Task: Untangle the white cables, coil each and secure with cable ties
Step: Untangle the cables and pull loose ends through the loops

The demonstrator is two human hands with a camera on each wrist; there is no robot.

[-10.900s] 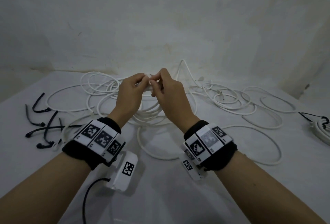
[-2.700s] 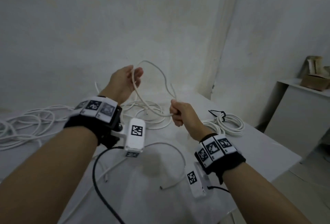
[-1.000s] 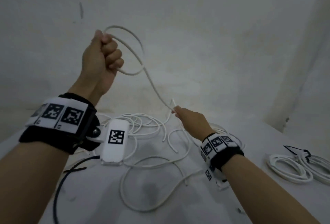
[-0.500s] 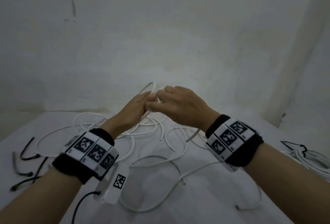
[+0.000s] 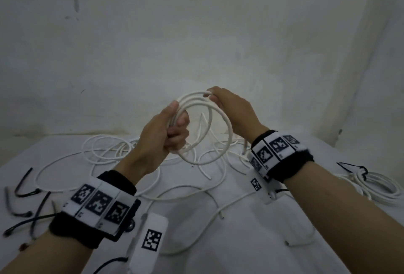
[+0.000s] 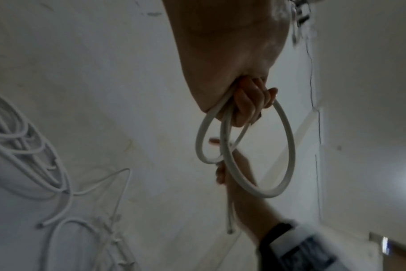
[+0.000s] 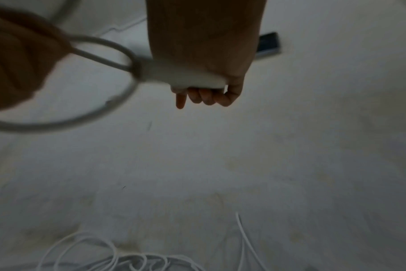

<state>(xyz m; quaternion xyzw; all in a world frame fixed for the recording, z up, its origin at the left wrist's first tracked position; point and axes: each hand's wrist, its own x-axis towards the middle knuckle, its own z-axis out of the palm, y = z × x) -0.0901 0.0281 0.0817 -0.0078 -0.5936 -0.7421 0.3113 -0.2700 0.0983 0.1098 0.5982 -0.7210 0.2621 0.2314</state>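
Observation:
A white cable coil [image 5: 231,130] of two or three loops hangs in the air above the table's middle. My left hand [image 5: 172,129] grips the coil's left side in a fist, thumb on top. My right hand [image 5: 215,98] holds the top of the loops, fingers curled over the cable. The left wrist view shows the coil [image 6: 287,146] dangling from my left hand's fingers [image 6: 250,102], a loose end hanging below. In the right wrist view my right hand's fingers [image 7: 204,95] curl round the blurred cable [image 7: 58,126].
A tangle of white cables [image 5: 122,151] lies on the white table [image 5: 240,241] under the hands. Several black cable ties [image 5: 28,192] lie at the left. A finished coil [image 5: 376,186] with a black tie sits at the right. A wall stands close behind.
A second ago my left hand was raised high with the cable stretched down to my right hand. The hands came together, and the cable now forms loops held between them.

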